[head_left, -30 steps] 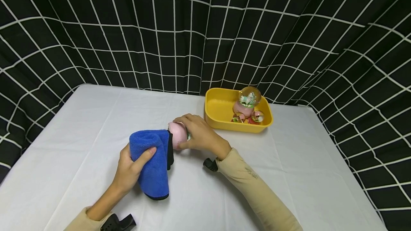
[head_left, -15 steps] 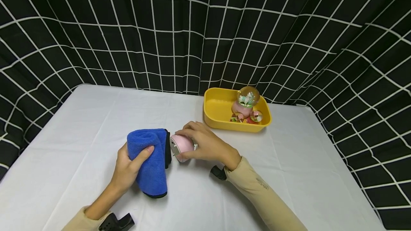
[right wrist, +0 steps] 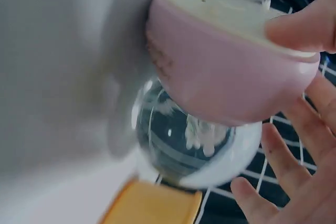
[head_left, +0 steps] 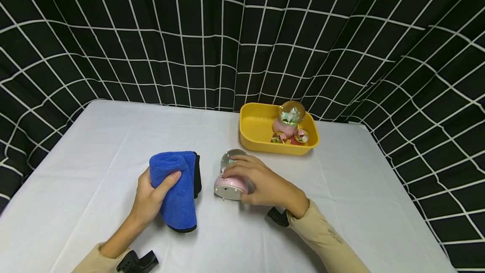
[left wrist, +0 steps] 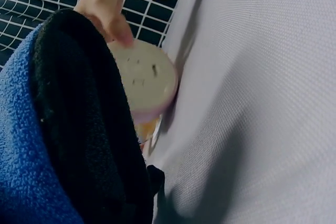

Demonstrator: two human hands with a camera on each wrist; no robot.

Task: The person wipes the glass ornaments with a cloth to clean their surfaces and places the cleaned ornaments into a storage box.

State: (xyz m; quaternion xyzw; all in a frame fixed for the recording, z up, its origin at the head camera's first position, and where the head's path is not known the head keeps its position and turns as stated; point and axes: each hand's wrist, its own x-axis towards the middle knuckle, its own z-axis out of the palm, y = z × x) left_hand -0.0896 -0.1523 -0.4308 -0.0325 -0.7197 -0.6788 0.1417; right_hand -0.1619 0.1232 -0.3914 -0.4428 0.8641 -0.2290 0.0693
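My right hand (head_left: 265, 182) grips a snow globe with a pink base (head_left: 231, 182) near the middle of the table. The globe lies tilted, its pale underside (left wrist: 149, 80) turned toward me and its glass ball (right wrist: 178, 135) pointing away. In the right wrist view the thumb presses the base's edge while the other fingers spread along the far side. To the left, my left hand (head_left: 147, 199) holds a folded blue towel (head_left: 179, 205) with black trim, thumb on top. A gap separates towel and globe in the head view. The towel hides the left fingers.
Behind the globe stands a yellow tub (head_left: 261, 146). Inside its right half are a larger pink-based snow globe (head_left: 285, 127) and two small globes, one red-based (head_left: 301, 136). A white cloth (head_left: 125, 138) covers the table, and a black gridded curtain (head_left: 182, 54) surrounds it.
My right hand has moved the snow globe right, away from the towel, and turned it so its underside faces me. The left hand and towel have barely moved.
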